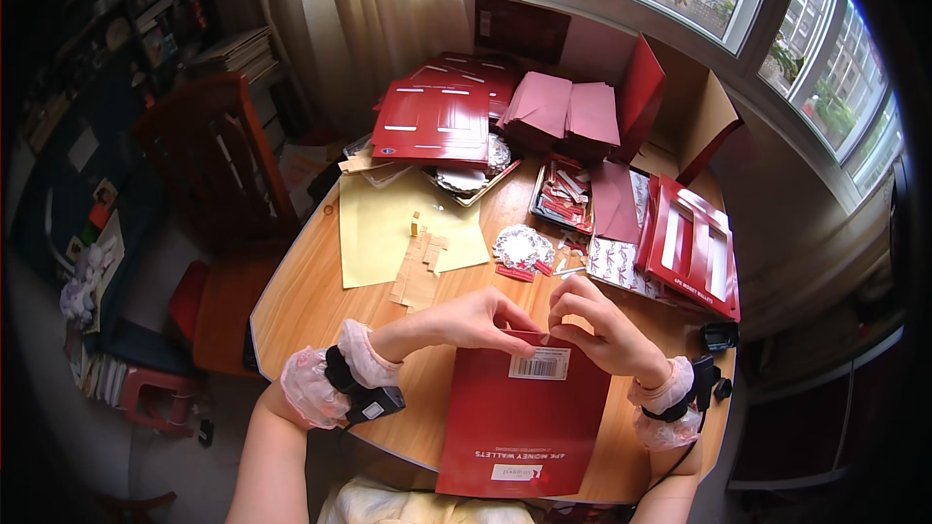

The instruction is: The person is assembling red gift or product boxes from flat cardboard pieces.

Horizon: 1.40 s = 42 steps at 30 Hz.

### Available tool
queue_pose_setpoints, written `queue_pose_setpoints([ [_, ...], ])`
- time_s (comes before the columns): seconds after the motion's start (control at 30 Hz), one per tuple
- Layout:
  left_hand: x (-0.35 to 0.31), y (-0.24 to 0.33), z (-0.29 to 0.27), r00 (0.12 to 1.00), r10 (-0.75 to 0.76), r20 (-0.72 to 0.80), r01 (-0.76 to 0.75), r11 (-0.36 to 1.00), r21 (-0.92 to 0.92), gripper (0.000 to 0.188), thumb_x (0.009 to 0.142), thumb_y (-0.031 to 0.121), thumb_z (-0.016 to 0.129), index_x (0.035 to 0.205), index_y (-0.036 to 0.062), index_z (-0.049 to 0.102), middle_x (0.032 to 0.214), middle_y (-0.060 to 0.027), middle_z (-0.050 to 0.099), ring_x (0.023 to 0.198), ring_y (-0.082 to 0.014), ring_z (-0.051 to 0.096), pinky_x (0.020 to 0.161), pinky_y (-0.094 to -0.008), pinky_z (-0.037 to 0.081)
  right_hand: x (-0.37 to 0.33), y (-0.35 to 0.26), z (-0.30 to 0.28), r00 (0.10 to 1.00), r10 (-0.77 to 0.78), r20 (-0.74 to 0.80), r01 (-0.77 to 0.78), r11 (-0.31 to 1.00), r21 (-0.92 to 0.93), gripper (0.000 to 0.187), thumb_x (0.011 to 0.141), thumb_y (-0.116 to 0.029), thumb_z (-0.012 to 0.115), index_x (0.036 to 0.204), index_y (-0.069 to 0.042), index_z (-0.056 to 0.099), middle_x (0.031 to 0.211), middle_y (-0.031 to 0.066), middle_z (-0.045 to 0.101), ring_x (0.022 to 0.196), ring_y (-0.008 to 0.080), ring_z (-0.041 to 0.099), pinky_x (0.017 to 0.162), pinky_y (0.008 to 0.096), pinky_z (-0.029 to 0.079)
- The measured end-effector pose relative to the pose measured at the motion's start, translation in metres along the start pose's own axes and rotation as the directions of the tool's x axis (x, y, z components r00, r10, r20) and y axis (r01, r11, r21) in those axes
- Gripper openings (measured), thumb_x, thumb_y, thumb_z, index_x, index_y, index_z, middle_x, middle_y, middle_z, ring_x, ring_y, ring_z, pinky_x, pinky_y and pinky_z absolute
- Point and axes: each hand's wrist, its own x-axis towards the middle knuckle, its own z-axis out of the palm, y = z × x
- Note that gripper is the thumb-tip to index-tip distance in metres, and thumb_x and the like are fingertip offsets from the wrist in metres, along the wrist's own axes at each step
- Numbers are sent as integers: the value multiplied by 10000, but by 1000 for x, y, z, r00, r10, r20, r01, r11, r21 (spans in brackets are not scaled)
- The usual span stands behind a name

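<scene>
A flat red card packet (515, 417) lies on the wooden table in front of me, with a white barcode label (539, 364) near its far edge. My left hand (476, 318) is closed at that far edge, thumb on the packet's face and fingers behind it. Just to its right, my right hand (602, 325) has its thumb and forefinger pinched together at the same edge. Whatever lies between those fingertips is too small to make out. Beyond both hands are a round white paper doily (522, 245) and small red strips (516, 273).
A yellow sheet (374, 233) with tan tape pieces (417, 267) lies at the left. Behind are red cut-out sleeves (434, 121), pink envelope stacks (540, 102) and a tray of red strips (563, 196). More red sleeves (684, 247) and a small black device (719, 336) sit right.
</scene>
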Motion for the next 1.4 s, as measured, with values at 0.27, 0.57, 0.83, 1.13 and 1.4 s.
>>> queue_pose_setpoints([
  [0.27,1,1,1,1000,-20,8,20,1000,8,424,849,308,789,1143,10,722,960,-35,725,847,-57,613,762,-224,500,-1,2,1,1000,-1,4,1,1000,-24,142,871,-19,658,923,-38,527,967,102,493,934,293,485,836,358,421],
  [0.57,3,-2,0,999,-35,-7,35,999,24,366,877,276,771,1131,17,727,963,-25,725,870,-57,613,769,-224,500,-1,1,1,999,-33,1,33,995,-94,146,855,-10,672,928,-48,551,960,104,492,948,301,484,839,372,425],
  [0.83,1,3,2,1000,-20,-21,21,999,32,346,881,270,768,1118,20,733,932,-29,728,845,-58,610,756,-231,500,-2,-1,2,1000,-20,-13,18,991,-130,151,846,3,672,921,-49,553,968,113,488,954,312,483,842,380,426],
  [1.13,1,3,3,998,-17,-53,21,997,72,316,900,279,742,1076,16,747,894,-25,729,822,-52,605,733,-232,499,-2,-1,3,1000,-17,-23,13,989,-150,159,838,10,669,906,-50,539,961,117,482,951,313,483,837,382,428],
  [1.4,4,-4,-3,999,-7,-44,15,984,176,315,892,270,742,1114,46,734,891,-30,723,788,-50,606,704,-221,492,-2,-16,0,999,-15,-38,11,994,-110,166,836,19,660,925,-38,534,944,118,486,933,313,492,817,381,428],
])
